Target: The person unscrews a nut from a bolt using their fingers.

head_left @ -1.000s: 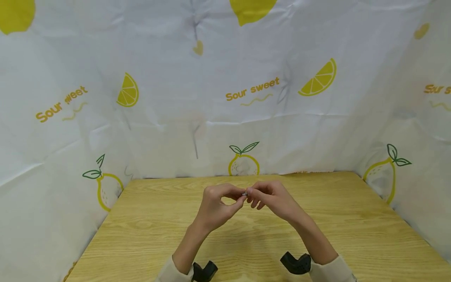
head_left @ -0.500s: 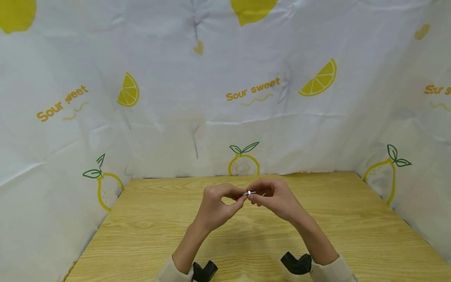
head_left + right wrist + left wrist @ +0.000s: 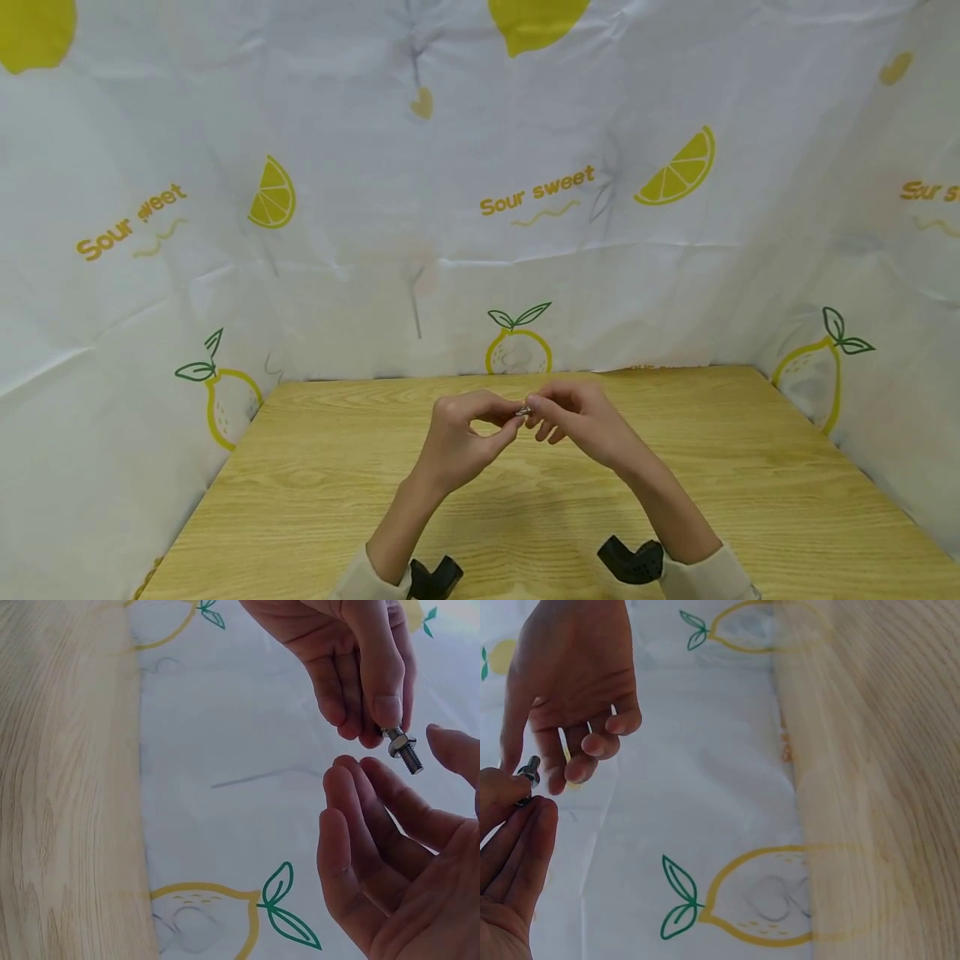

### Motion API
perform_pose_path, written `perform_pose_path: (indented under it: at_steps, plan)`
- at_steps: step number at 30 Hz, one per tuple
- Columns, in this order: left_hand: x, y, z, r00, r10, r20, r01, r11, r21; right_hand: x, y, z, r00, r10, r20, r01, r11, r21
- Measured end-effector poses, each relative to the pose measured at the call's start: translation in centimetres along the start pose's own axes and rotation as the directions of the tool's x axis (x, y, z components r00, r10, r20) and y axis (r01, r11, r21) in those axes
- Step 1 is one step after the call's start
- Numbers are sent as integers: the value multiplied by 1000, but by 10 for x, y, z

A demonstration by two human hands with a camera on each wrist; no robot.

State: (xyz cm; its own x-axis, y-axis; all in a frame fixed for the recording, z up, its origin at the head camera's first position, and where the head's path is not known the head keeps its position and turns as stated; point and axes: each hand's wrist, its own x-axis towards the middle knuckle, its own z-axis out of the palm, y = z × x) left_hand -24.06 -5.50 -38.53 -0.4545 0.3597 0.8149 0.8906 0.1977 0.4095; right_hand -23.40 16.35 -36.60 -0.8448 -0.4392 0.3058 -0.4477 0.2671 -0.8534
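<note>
My left hand (image 3: 465,442) pinches a small metal bolt (image 3: 412,760) between thumb and fingers, its threaded end pointing toward my right hand. A hex nut (image 3: 402,744) sits partway along the thread. The bolt's other end is hidden by the left fingertips. My right hand (image 3: 588,423) hovers right beside it; in the right wrist view its thumb and fingers stand apart on either side of the bolt, not touching it. The left wrist view also shows the bolt (image 3: 533,763) between the spread thumb and forefinger of the right hand (image 3: 577,667). Both hands are held above the wooden table.
A light wood-grain table (image 3: 315,500) lies beneath the hands. White cloth (image 3: 360,208) printed with lemons and "Sour sweet" lettering hangs behind it and along both sides. Black wrist devices (image 3: 632,560) sit at both cuffs.
Half a second ago the right thumb was lower and the nut showed clearly between the right fingers; now the thumb has moved up over it. The left hand stays in place.
</note>
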Motion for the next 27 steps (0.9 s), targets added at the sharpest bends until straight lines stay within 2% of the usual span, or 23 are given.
perform_pose_path:
  at_steps: [4,12,27]
  plan:
    - [-1,0,0,1000,1,-1,-1,1000,8,1,1,1,999,7,41,-7,1000,-10]
    - [0,0,0,1000,-3,2,3,1000,9,-2,-3,1,1000,18,5,-18,999,26]
    - [-1,-2,-2,1000,9,1,-9,1000,5,-3,-1,2,993,-97,-69,97,995,-1]
